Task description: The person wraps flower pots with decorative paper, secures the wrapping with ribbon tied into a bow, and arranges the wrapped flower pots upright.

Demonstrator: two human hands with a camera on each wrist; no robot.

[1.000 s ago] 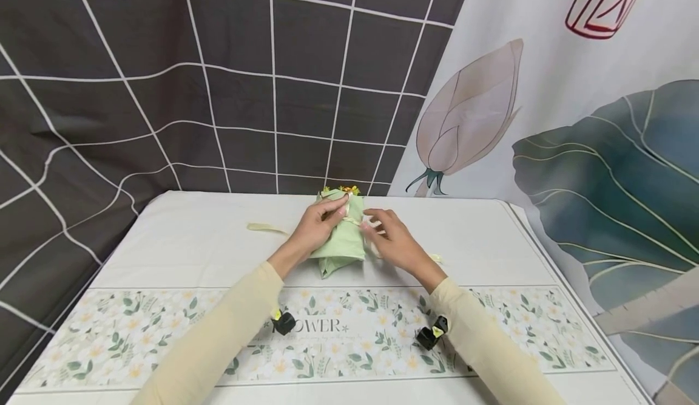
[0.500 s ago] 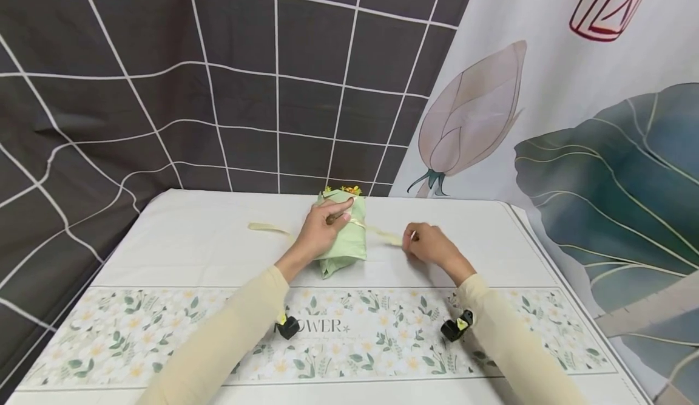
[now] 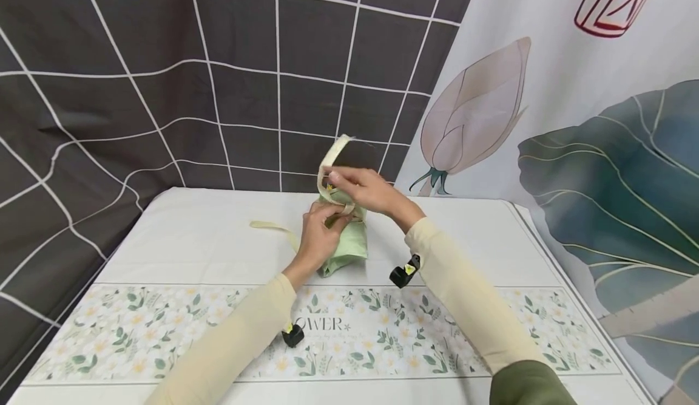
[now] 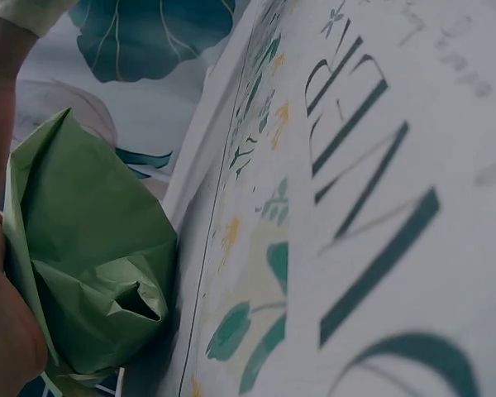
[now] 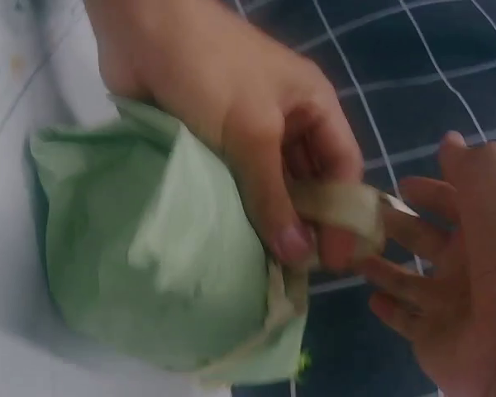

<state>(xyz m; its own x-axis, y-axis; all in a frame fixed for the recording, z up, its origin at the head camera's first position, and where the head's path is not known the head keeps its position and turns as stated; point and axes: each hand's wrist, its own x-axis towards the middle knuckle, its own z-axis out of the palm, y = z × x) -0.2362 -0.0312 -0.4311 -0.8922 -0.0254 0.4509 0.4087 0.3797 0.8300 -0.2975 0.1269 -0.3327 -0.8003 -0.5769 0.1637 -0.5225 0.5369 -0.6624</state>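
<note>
Green paper is wrapped into a bundle, which is set at the far middle of the table, its crumpled lower end turned toward the person. A small fold with a dark gap is shown at that end in the left wrist view. A few yellow flowers can be made out at the far end, mostly covered by the hands. The bundle is crossed by a pale yellow ribbon, one end of which is raised in a curve above the flowers; the other tail is stretched out on the table to the left.

The ribbon is pinched at the bundle between the thumb and curled fingers of the left hand. The right hand is held above, its fingers half bent and its fingertips right at the raised length; whether the ribbon is gripped or only touched there cannot be told.

Both forearms are covered by cream sleeves, and a black device is worn at each wrist. The near part of the table is printed with a floral band. Behind, a dark gridded cloth is hung beside a white cloth patterned with a bud and large leaf.
</note>
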